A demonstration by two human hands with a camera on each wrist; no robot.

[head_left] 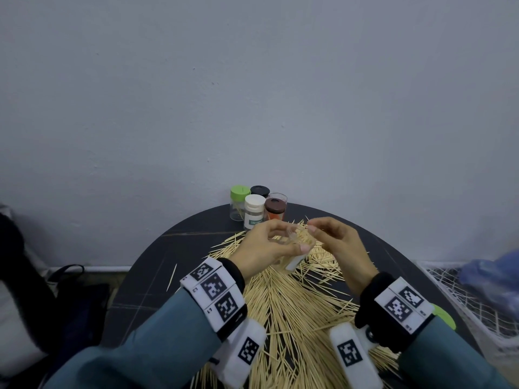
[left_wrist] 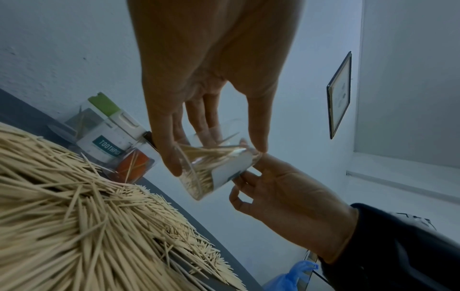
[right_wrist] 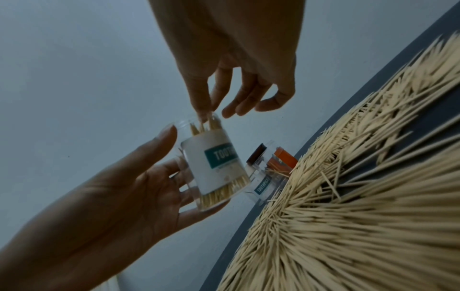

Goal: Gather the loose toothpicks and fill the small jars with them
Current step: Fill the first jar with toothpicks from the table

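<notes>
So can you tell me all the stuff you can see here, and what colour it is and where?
held jar: one, clear with a white and teal label, no lid, partly filled with toothpicks, tilted above the pile
loose toothpicks: too many to count, pale wood, heaped across the table
capped jars: four, with green, black, white and brown lids, at the table's far edge by the wall
open jar: one, clear, behind the brown-lidded jar
table: one, dark, round
green lid: one, on the table behind the right wrist
picture frame: one, dark, on the wall
left hand: grips the held jar
right hand: fingertips at the jar's mouth
</notes>
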